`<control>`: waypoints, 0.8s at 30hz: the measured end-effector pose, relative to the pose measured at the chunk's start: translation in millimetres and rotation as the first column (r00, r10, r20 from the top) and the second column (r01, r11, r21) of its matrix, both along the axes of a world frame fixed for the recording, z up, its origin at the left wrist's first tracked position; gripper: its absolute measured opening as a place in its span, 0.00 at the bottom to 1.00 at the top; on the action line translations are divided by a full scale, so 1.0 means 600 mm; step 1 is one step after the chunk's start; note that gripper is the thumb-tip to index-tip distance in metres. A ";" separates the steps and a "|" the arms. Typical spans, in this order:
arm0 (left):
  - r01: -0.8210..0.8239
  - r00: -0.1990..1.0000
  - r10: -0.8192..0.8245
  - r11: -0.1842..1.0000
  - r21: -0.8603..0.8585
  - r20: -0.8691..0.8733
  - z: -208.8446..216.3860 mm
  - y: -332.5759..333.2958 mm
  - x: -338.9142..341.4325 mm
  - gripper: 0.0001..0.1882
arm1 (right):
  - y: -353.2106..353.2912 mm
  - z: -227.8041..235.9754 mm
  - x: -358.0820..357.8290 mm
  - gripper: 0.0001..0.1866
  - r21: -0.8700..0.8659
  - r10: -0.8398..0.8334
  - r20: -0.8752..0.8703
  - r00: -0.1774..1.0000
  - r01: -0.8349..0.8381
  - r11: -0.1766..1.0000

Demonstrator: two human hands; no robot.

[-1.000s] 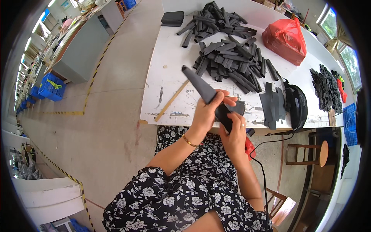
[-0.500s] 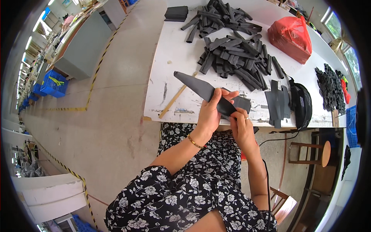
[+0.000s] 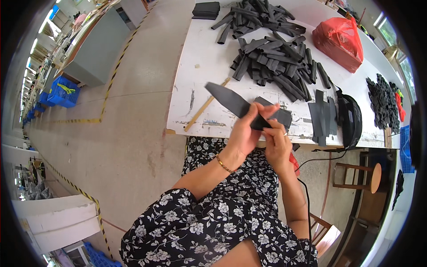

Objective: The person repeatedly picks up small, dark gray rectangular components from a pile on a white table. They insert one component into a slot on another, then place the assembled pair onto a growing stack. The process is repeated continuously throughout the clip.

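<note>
A dark grey strip of sheet material (image 3: 229,100) slants up to the left over the table's front edge. My left hand (image 3: 245,129) pinches it near its lower part between thumb and fingers, other fingers reaching out to the right. At the strip's lower right end, my right hand (image 3: 278,150) has its thumb and forefinger closed on it. Just behind my hands lies a stack of flat dark pieces (image 3: 282,117), partly covered by my fingers. Farther back is a large heap of dark rolled tubes (image 3: 267,62).
On the white table (image 3: 182,89) are a wooden stick (image 3: 207,104), flat dark strips (image 3: 319,118), a black bag (image 3: 349,118) with a cable, a red plastic bag (image 3: 338,44) and a dark pile (image 3: 383,104) at right. A wooden stool (image 3: 373,178) stands below right.
The strip's far end now looks broader and flatter, and it has shifted slightly right. Both hands keep their grip; my right hand has moved a little along the lower end.
</note>
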State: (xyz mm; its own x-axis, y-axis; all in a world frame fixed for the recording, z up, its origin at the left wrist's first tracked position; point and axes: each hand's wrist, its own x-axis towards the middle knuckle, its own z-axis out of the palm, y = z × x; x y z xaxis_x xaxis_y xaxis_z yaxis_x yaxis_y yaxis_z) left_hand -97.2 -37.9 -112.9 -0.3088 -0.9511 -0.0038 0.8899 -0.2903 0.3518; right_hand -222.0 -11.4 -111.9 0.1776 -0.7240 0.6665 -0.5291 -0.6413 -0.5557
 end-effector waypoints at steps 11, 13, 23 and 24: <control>-0.127 0.992 0.125 0.989 0.070 0.030 0.018 -0.021 0.033 0.19 | 0.004 0.020 -0.016 0.07 0.252 0.040 -0.091 0.995 -0.016 0.968; -0.275 0.955 0.273 0.962 -0.001 0.115 0.039 -0.028 0.041 0.20 | 0.005 0.015 -0.031 0.06 0.275 0.033 -0.064 0.997 -0.015 0.961; -0.275 0.955 0.270 0.961 0.019 0.123 0.032 -0.008 0.011 0.20 | -0.017 0.047 -0.014 0.08 0.143 0.075 -0.103 0.992 -0.060 0.988; -0.277 0.954 0.273 0.961 0.014 0.122 0.030 -0.008 0.011 0.20 | -0.019 0.045 -0.013 0.08 0.142 0.080 -0.098 0.992 -0.066 0.988</control>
